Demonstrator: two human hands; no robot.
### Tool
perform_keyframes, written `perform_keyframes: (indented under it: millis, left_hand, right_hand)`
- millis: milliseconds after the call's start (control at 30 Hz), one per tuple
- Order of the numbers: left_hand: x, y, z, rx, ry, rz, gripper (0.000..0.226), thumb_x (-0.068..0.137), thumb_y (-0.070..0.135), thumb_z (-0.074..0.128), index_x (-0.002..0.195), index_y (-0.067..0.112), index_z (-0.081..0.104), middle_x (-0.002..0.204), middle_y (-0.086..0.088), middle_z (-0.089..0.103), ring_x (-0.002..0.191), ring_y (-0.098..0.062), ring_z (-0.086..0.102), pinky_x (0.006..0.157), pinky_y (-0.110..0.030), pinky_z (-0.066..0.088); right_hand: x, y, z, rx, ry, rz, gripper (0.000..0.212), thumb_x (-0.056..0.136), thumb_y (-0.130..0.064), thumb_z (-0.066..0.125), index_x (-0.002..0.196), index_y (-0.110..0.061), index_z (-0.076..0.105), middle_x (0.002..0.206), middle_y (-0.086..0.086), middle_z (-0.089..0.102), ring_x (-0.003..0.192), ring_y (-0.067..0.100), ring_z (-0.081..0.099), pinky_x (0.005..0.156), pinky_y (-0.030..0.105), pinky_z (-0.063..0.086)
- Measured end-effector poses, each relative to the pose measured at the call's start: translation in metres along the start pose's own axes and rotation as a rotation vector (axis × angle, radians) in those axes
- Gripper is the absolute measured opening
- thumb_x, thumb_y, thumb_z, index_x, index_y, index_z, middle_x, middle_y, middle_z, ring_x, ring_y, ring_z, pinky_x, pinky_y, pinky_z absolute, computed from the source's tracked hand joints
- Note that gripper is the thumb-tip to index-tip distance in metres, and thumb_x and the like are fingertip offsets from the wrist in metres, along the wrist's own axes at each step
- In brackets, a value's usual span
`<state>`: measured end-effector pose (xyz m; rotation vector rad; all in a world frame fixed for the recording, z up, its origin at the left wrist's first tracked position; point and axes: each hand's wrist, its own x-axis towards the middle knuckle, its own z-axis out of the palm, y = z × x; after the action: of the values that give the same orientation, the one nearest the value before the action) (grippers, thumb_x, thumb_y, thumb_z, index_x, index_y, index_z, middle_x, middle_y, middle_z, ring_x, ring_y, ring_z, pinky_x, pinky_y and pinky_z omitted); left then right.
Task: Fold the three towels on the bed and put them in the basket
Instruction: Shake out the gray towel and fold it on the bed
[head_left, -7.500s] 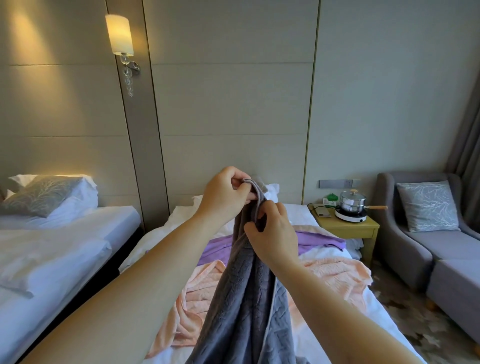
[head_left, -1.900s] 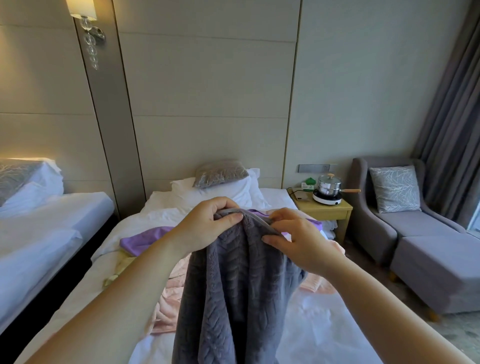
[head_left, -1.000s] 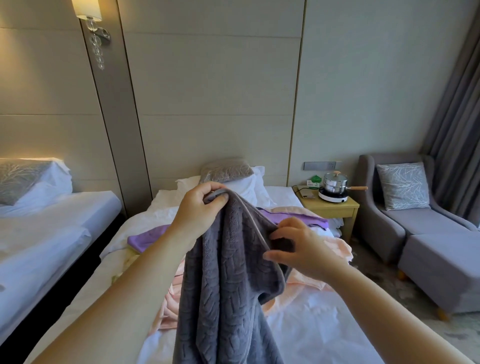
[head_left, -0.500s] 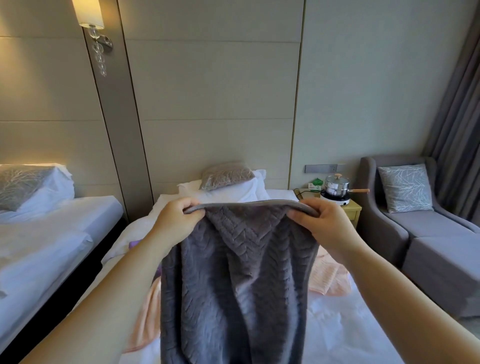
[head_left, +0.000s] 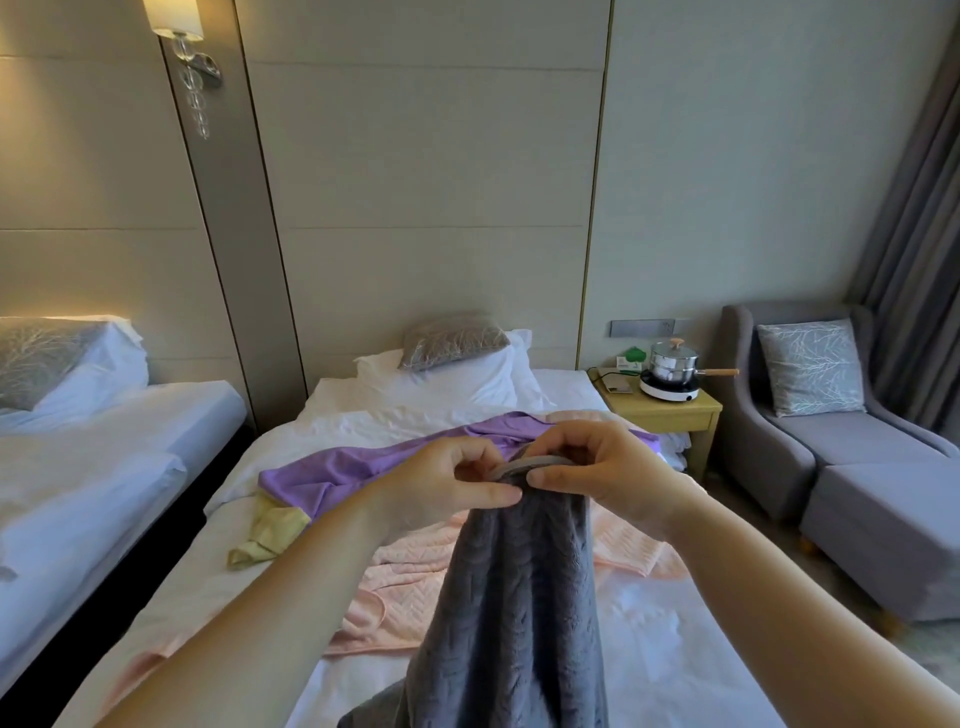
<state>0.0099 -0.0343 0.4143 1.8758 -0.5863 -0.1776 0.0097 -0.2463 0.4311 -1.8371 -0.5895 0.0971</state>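
Pale wall panels back a hotel room with two white beds. Over the nearer bed (head_left: 654, 654) both hands meet at chest height. The left hand (head_left: 457, 483) and right hand (head_left: 597, 467) are almost touching, each pinching the bunched top edge of the grey towel (head_left: 519, 597) between thumb and curled fingers. The towel's piped hem shows as a short arc between the two thumbs. From that grip the towel hangs straight down in a narrow, gathered column with a chevron weave, and its lower end runs out of the bottom of the view.

Behind it, the pink towel (head_left: 415, 566) lies spread and rumpled on the sheet. The purple towel (head_left: 363, 467) lies crumpled across the bed just beyond, with a yellow cloth (head_left: 270, 530) at its left end. A grey cushion (head_left: 452, 340) leans on white pillows at the headboard.

Right of the bed stands a wooden nightstand (head_left: 670, 410) bearing a steel pot (head_left: 672, 361) on a small white hob. Further right are a grey armchair (head_left: 831, 441) and a grey curtain (head_left: 914, 260). On the left sit the second bed (head_left: 104, 441) and a lit wall lamp (head_left: 174, 21).
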Motion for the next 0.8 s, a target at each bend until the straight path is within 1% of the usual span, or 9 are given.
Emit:
perform_keyframes:
  millis: [133, 200, 267, 367, 433, 500, 633, 700, 800]
  left_hand:
    - [-0.002, 0.006, 0.005, -0.045, -0.029, -0.045, 0.014, 0.070, 0.033, 0.078, 0.070, 0.026, 0.067, 0.071, 0.005, 0.057, 0.070, -0.012, 0.051, 0.066, -0.022, 0.040]
    - [0.000, 0.010, 0.008, -0.045, 0.028, -0.002, 0.013, 0.074, 0.027, 0.077, 0.067, 0.023, 0.067, 0.075, -0.004, 0.056, 0.071, -0.017, 0.048, 0.066, -0.028, 0.036]
    - [0.000, 0.014, 0.007, -0.040, 0.109, 0.055, 0.018, 0.075, 0.018, 0.078, 0.063, 0.020, 0.065, 0.082, -0.009, 0.064, 0.073, -0.015, 0.052, 0.068, -0.025, 0.040]
    - [-0.003, 0.019, 0.000, -0.006, 0.195, 0.080, 0.021, 0.069, 0.012, 0.080, 0.063, 0.011, 0.059, 0.095, -0.017, 0.070, 0.080, -0.023, 0.058, 0.078, -0.038, 0.046]
    - [-0.005, 0.020, -0.004, 0.018, 0.231, 0.085, 0.026, 0.070, 0.003, 0.079, 0.065, 0.010, 0.054, 0.093, -0.013, 0.072, 0.077, -0.022, 0.057, 0.076, -0.037, 0.046]
    - [-0.005, 0.022, -0.006, 0.049, 0.227, 0.074, 0.029, 0.072, -0.005, 0.075, 0.077, 0.012, 0.052, 0.090, -0.010, 0.072, 0.071, -0.016, 0.054, 0.072, -0.027, 0.046]
    - [-0.003, 0.025, -0.002, 0.086, 0.108, -0.015, 0.037, 0.073, 0.014, 0.075, 0.106, 0.021, 0.058, 0.096, 0.000, 0.074, 0.080, -0.013, 0.060, 0.080, -0.026, 0.048]
    - [-0.002, 0.026, 0.001, 0.139, 0.140, 0.005, 0.028, 0.076, 0.025, 0.078, 0.102, 0.022, 0.066, 0.093, 0.002, 0.074, 0.083, -0.010, 0.066, 0.083, -0.029, 0.050]
    - [-0.001, 0.027, 0.004, 0.211, 0.229, 0.071, 0.008, 0.082, 0.019, 0.073, 0.090, 0.021, 0.074, 0.088, -0.001, 0.075, 0.084, -0.012, 0.068, 0.085, -0.032, 0.051]
  right_hand:
    - [-0.004, 0.003, -0.002, 0.037, 0.039, -0.026, 0.013, 0.075, -0.009, 0.076, 0.087, -0.014, 0.076, 0.092, 0.008, 0.072, 0.091, 0.021, 0.064, 0.085, 0.031, 0.054]
    - [-0.003, 0.004, -0.001, 0.022, 0.069, -0.025, 0.012, 0.071, -0.013, 0.079, 0.082, -0.016, 0.075, 0.086, 0.003, 0.072, 0.086, 0.019, 0.062, 0.082, 0.032, 0.052]
    - [-0.003, 0.006, -0.002, 0.027, 0.083, 0.001, 0.017, 0.067, -0.017, 0.082, 0.080, -0.013, 0.072, 0.083, 0.005, 0.068, 0.081, 0.019, 0.060, 0.080, 0.034, 0.051]
    - [-0.007, 0.011, -0.005, 0.111, -0.021, 0.051, 0.030, 0.062, -0.024, 0.082, 0.087, -0.009, 0.073, 0.092, 0.012, 0.070, 0.088, 0.022, 0.065, 0.085, 0.034, 0.053]
    - [-0.010, 0.013, -0.004, 0.215, -0.054, 0.041, 0.030, 0.062, -0.019, 0.080, 0.087, -0.006, 0.074, 0.092, 0.011, 0.072, 0.087, 0.020, 0.068, 0.081, 0.027, 0.055]
    - [-0.009, 0.014, -0.001, 0.218, 0.028, 0.021, 0.024, 0.061, -0.014, 0.081, 0.083, -0.006, 0.074, 0.086, 0.011, 0.072, 0.082, 0.019, 0.067, 0.077, 0.026, 0.055]
    - [-0.001, 0.008, 0.007, -0.032, 0.208, -0.065, 0.016, 0.069, -0.005, 0.080, 0.073, -0.015, 0.069, 0.076, 0.003, 0.071, 0.071, 0.009, 0.062, 0.072, 0.029, 0.052]
    - [0.001, 0.005, 0.010, -0.078, 0.237, -0.109, 0.018, 0.070, -0.006, 0.079, 0.071, -0.018, 0.067, 0.073, 0.001, 0.071, 0.066, 0.007, 0.061, 0.065, 0.023, 0.050]
    - [0.001, 0.005, 0.013, -0.106, 0.257, -0.162, 0.023, 0.069, -0.005, 0.079, 0.069, -0.022, 0.064, 0.069, -0.005, 0.070, 0.060, 0.003, 0.061, 0.058, 0.015, 0.047]
